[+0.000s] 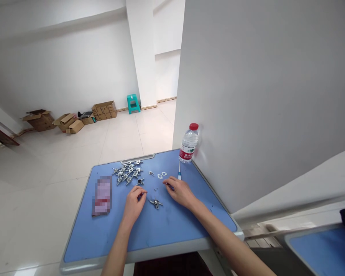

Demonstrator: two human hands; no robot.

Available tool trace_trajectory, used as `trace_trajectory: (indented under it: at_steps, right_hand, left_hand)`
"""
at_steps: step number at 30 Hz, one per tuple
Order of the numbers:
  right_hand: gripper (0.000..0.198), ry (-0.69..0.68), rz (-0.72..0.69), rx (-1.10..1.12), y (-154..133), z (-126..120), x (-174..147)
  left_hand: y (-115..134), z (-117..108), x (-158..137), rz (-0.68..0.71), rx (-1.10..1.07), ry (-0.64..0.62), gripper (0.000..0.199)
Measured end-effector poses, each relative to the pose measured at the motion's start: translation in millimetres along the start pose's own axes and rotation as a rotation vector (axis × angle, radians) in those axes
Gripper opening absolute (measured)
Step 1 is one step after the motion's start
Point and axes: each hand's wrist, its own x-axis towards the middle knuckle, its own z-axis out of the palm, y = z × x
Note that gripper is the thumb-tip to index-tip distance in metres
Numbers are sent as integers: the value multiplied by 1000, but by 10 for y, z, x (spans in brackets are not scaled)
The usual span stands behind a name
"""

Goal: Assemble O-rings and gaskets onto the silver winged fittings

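Observation:
On the blue table [184, 226] my left hand [135, 202] rests with fingers curled and tips pressed together. Whatever they hold, if anything, is too small to make out. My right hand [180, 191] has its fingertips drawn together in a pinch, and I cannot tell what is in them. Between and just below the hands lies a small metal part with a round centre and arms [156, 203]. Tiny screw-like bits [155, 189] sit above it. A similar part with a dark round centre [140, 181] is beyond my left fingers. Two flat metal gaskets [162, 175] lie beyond my right hand.
Several like metal parts [128, 171] are heaped at the back left. A screwdriver [179, 175] and a water bottle [189, 143] stand near the wall at right. A blurred purple packet [102, 195] lies at left. Cardboard boxes [104, 110] and a teal stool [133, 103] are on the floor.

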Motion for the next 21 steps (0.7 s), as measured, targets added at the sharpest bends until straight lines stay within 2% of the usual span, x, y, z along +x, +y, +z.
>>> trace_trajectory:
  at_steps: [4,11,18,21]
  right_hand:
    - [25,-19,62,-66,10,-101,213]
    - [22,-181,140,-163,-81,-114,600]
    - [26,-267,198,-174,-48,-32,683]
    - [19,-256,201,-124,-31,-39,648]
  left_hand:
    - [12,-10,6,9,12,31,20]
    - [2,-21,20,17,14,49,20]
    - [8,-27,6,16,8,50,20]
    - [17,-24,6,31,9,45,20]
